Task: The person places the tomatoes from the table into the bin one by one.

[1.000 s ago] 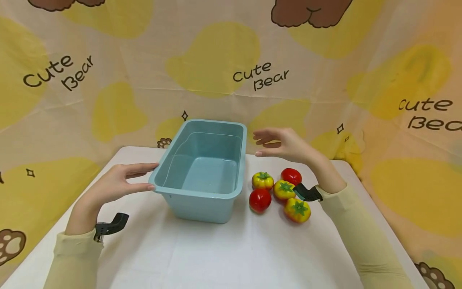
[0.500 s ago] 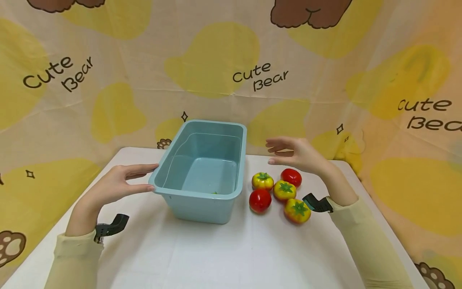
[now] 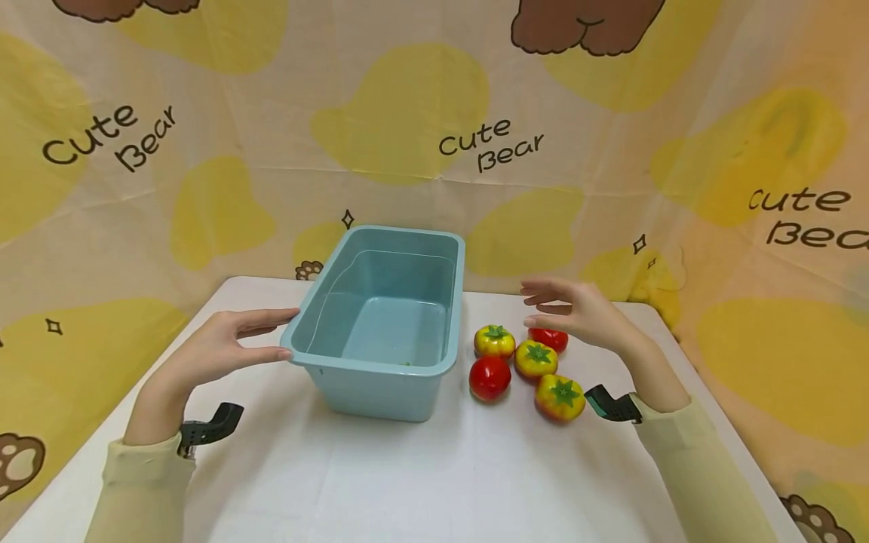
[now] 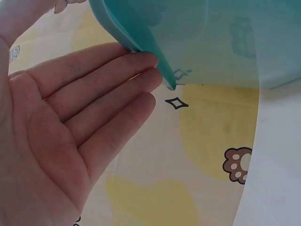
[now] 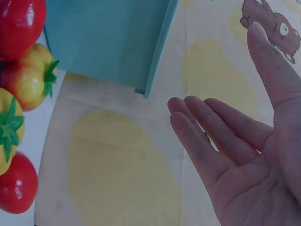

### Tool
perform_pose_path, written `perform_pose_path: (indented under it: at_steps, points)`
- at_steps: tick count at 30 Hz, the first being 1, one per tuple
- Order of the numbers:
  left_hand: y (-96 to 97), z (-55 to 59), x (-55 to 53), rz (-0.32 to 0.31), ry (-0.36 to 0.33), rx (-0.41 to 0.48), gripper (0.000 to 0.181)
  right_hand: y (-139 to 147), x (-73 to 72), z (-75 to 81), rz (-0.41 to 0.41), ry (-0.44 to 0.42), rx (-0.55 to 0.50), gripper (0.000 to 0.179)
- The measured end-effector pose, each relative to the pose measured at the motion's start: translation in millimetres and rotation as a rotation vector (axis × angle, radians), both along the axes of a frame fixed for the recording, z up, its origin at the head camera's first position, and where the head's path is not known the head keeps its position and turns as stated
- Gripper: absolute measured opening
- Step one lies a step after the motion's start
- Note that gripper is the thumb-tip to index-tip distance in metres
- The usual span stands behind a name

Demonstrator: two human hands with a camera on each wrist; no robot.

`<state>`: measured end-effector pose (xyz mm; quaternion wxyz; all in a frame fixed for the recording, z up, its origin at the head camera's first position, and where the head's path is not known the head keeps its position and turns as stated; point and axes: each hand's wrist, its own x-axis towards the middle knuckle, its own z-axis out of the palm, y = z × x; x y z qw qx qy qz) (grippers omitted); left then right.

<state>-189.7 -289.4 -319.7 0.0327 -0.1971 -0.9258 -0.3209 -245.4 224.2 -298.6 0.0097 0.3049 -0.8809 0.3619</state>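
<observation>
A light blue plastic bin point(image 3: 380, 392) stands on the white table. My left hand point(image 3: 217, 343) touches its near left rim with straight fingers; in the left wrist view the fingertips point(image 4: 148, 59) lie against the rim. My right hand point(image 3: 577, 309) is raised to the right of the bin, fingers relaxed and holding nothing. In the head view it partly covers a red tomato-like fruit point(image 3: 553, 341). Close by lie another red fruit point(image 3: 489, 378) and three yellow-red fruits with green leafy tops, one point(image 3: 494, 342) near the bin. A tiny green tip point(image 3: 407, 364) shows inside the bin, mostly hidden by its near wall.
A cloth backdrop point(image 3: 400, 113) with yellow patches and "Cute Bear" lettering rises behind and beside the table point(image 3: 407, 483). The fruits sit in a cluster right of the bin, near one another.
My right hand has moved right and down, away from the bin to above the far red fruit. A small green tip has appeared inside the bin. My left hand stays put.
</observation>
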Motion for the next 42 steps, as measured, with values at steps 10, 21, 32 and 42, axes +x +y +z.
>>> perform_pose_path:
  at_steps: [10, 21, 32, 42]
  points:
    - [0.1, -0.9, -0.3, -0.002, 0.012, 0.001, 0.056, 17.6, 9.0, -16.1, -0.048, -0.024, 0.003, 0.052]
    - [-0.7, -0.3, 0.3, 0.010, -0.003, -0.003, 0.056, 32.3, 17.8, -28.8, -0.113, -0.031, 0.020, 0.057]
    - [-0.3, -0.7, 0.7, 0.013, -0.007, 0.001, 0.055, 45.4, 23.2, -47.6, -0.128, -0.038, 0.022, 0.057]
    - [1.2, 0.6, 0.4, 0.015, -0.010, -0.004, 0.056, 53.5, 28.0, -66.5, -0.142, -0.081, 0.017, 0.054]
